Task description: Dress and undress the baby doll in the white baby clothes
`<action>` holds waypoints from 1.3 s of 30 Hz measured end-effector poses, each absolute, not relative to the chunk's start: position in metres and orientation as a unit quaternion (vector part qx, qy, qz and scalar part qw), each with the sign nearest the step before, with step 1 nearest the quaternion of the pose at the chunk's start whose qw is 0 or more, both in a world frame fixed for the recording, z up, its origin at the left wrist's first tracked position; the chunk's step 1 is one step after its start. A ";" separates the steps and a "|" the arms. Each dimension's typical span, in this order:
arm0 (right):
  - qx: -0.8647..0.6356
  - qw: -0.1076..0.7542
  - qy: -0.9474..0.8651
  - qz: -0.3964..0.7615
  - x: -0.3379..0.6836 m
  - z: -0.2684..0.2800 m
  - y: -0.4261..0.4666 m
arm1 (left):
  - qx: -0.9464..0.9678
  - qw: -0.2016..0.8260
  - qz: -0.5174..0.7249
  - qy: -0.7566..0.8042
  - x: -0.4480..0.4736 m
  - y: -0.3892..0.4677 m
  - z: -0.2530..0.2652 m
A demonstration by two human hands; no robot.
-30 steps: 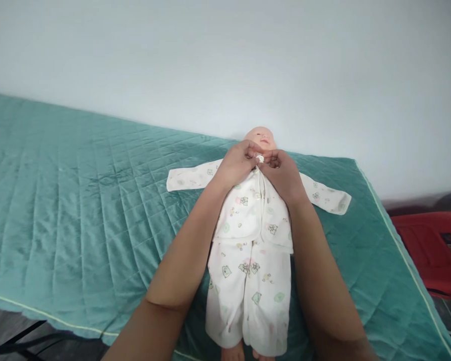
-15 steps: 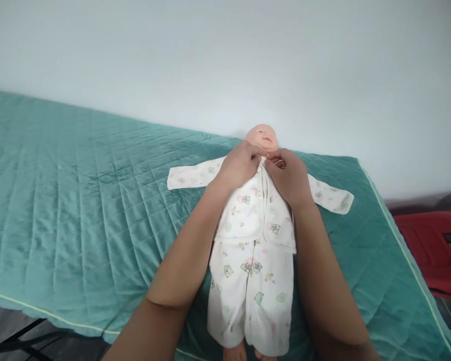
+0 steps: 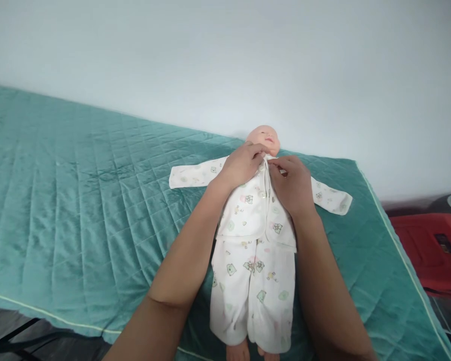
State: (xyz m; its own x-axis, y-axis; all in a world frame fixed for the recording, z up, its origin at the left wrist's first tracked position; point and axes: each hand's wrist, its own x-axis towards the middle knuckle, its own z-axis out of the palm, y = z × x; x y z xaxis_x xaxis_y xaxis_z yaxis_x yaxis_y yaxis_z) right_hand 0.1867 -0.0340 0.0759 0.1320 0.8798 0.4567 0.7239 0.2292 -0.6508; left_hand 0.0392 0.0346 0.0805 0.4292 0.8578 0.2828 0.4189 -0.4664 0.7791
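A baby doll (image 3: 263, 137) lies on its back, dressed in a white printed jacket (image 3: 244, 213) and matching trousers (image 3: 233, 286). Both sleeves stretch out sideways, and its bare feet show at the bottom. At the doll's neck, my left hand (image 3: 246, 163) pinches one front edge of the jacket near the collar. Opposite it, my right hand (image 3: 292, 180) grips the other front edge, fingers closed at the collar. The fingertips of both hands nearly meet there. Whether a button lies between them is too small to tell. Below, the two front edges lie close together.
A green quilted cover (image 3: 78, 210) spreads under the doll, its pale-piped edge dropping away at the right and front. Behind stands a white wall (image 3: 210, 65). A red plastic lid (image 3: 428, 245) sits lower at the right. Black metal legs (image 3: 18, 338) show at the lower left.
Both hands stay at the collar, with small finger movements; the right fingers have shifted slightly down. The whole view has shifted a little.
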 end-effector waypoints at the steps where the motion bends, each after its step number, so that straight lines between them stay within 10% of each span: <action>1: -0.616 0.432 -0.652 0.095 0.187 0.075 -0.034 | 0.784 0.321 0.347 0.402 0.039 0.035 0.080; 20: -0.635 0.464 -0.570 0.239 0.195 0.075 -0.025 | 0.787 0.313 0.347 0.403 0.040 0.036 0.077; 39: -0.668 0.400 -0.613 0.136 0.178 0.093 -0.070 | 0.721 0.347 0.450 0.397 0.033 -0.007 0.081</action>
State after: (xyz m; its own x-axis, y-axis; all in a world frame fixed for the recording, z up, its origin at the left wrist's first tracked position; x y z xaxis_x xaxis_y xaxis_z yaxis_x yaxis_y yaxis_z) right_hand 0.1778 -0.0697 0.0929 0.2111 0.9278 0.3077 0.7098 0.0709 -0.7008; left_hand 0.0335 -0.0066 0.0814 0.2794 0.8843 0.3740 0.2594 -0.4445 0.8574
